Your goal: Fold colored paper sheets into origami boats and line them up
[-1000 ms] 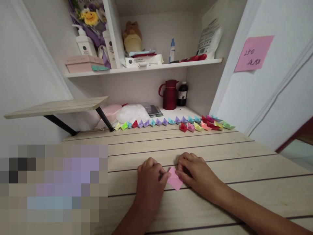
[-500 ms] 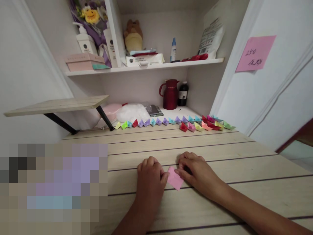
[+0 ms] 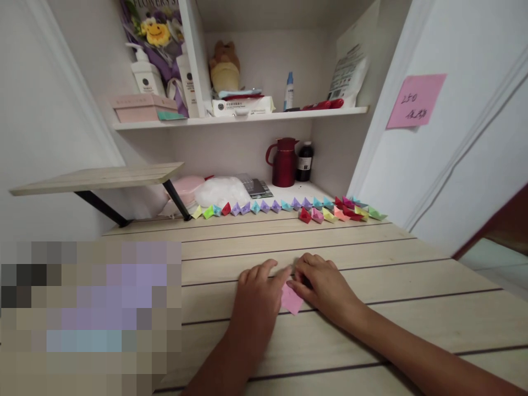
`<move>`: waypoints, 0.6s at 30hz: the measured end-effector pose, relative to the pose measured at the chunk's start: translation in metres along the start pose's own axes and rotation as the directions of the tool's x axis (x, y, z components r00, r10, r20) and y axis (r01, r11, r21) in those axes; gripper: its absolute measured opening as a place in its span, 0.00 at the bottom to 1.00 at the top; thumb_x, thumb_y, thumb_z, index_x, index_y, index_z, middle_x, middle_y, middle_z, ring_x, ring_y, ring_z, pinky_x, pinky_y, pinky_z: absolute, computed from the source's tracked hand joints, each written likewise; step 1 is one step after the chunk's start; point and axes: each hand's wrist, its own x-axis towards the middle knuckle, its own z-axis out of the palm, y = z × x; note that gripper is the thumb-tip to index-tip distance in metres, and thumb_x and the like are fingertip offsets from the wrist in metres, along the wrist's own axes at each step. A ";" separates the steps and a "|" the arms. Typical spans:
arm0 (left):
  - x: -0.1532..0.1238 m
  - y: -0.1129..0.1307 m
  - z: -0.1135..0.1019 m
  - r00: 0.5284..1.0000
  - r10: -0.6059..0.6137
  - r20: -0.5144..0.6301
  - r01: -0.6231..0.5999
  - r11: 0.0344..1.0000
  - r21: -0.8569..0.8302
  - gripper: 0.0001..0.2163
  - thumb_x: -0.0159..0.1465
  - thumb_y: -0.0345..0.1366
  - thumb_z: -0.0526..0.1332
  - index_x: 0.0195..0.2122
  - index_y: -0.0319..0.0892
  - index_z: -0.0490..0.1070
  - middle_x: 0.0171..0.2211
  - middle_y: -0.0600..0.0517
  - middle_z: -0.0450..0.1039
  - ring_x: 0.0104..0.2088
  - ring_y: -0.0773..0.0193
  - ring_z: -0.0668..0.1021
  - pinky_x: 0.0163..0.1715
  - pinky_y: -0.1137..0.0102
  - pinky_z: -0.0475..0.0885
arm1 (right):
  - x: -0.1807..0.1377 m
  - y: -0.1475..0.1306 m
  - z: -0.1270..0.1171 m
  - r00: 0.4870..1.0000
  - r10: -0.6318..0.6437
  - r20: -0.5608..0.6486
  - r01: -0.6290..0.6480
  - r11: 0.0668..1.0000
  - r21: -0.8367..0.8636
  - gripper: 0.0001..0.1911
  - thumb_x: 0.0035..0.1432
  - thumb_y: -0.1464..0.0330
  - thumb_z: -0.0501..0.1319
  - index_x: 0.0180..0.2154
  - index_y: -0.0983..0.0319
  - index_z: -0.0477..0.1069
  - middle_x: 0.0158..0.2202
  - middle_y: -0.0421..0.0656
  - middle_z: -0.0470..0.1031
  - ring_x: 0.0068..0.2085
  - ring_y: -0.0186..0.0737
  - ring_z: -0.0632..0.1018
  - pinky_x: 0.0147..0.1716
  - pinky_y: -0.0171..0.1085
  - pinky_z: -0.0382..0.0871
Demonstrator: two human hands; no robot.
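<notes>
A small square of folded pink paper (image 3: 292,301) lies on the wooden tabletop between my hands. My right hand (image 3: 324,280) has its fingers curled together, with the thumb and fingertips closed on the paper's upper edge. Just left of the paper, my left hand (image 3: 258,294) rests with its fingers apart and its thumb stretched out toward the same upper edge. Whether that thumb touches the paper, I cannot tell. The paper's top part is partly covered by my fingers.
Several colourful folded paper boats (image 3: 276,207) stand in rows along the table's back. Behind them are a red jug (image 3: 284,162), a dark bottle (image 3: 304,162) and a white plastic bag (image 3: 223,191). A raised wooden shelf (image 3: 99,179) stands at left. Pixelation hides the lower left.
My left thumb has lifted from the paper's left edge and reaches up and right, its fingers now more spread. The right hand stays at the paper. The view has shifted slightly.
</notes>
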 end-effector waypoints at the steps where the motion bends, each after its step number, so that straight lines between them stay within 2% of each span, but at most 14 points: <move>1: -0.001 -0.001 0.001 0.999 0.045 0.011 -0.046 0.999 0.011 0.18 0.66 0.29 0.56 0.55 0.54 0.68 0.57 0.50 0.67 0.56 0.56 0.69 0.54 0.57 0.61 | 0.000 0.001 0.000 1.000 0.005 -0.002 -0.005 1.000 0.008 0.08 0.58 0.64 0.60 0.28 0.59 0.69 0.33 0.42 0.71 0.37 0.43 0.72 0.37 0.40 0.59; 5: -0.010 -0.003 0.002 0.981 0.187 0.055 -0.189 0.981 0.039 0.18 0.68 0.29 0.51 0.57 0.50 0.66 0.59 0.52 0.66 0.60 0.56 0.65 0.59 0.53 0.56 | 0.000 0.001 0.001 1.000 0.007 -0.021 -0.007 1.000 0.018 0.06 0.57 0.65 0.60 0.29 0.59 0.69 0.34 0.42 0.72 0.37 0.42 0.72 0.37 0.40 0.59; 10: -0.014 -0.004 -0.006 0.963 0.216 0.161 -0.228 0.971 0.065 0.19 0.68 0.31 0.49 0.59 0.48 0.64 0.62 0.51 0.62 0.63 0.54 0.61 0.62 0.47 0.49 | 0.001 0.000 0.001 1.000 0.020 -0.016 -0.019 0.999 0.044 0.06 0.57 0.64 0.60 0.30 0.59 0.69 0.34 0.42 0.72 0.39 0.43 0.73 0.40 0.41 0.60; 14: -0.013 -0.003 -0.013 0.956 0.160 0.246 -0.185 0.979 0.080 0.23 0.65 0.30 0.51 0.62 0.49 0.60 0.63 0.51 0.60 0.62 0.51 0.63 0.62 0.41 0.45 | 0.002 0.011 -0.003 1.000 -0.020 0.006 0.018 0.973 0.232 0.02 0.56 0.67 0.60 0.32 0.59 0.71 0.35 0.41 0.73 0.39 0.42 0.73 0.41 0.41 0.63; 18: -0.014 -0.003 -0.016 0.954 0.128 0.272 -0.161 0.982 0.102 0.25 0.64 0.28 0.51 0.63 0.49 0.59 0.63 0.50 0.59 0.62 0.50 0.63 0.61 0.41 0.45 | 0.003 0.025 -0.015 0.999 -0.034 0.003 0.029 0.888 0.458 0.08 0.55 0.72 0.59 0.38 0.59 0.73 0.38 0.42 0.73 0.37 0.39 0.74 0.38 0.38 0.68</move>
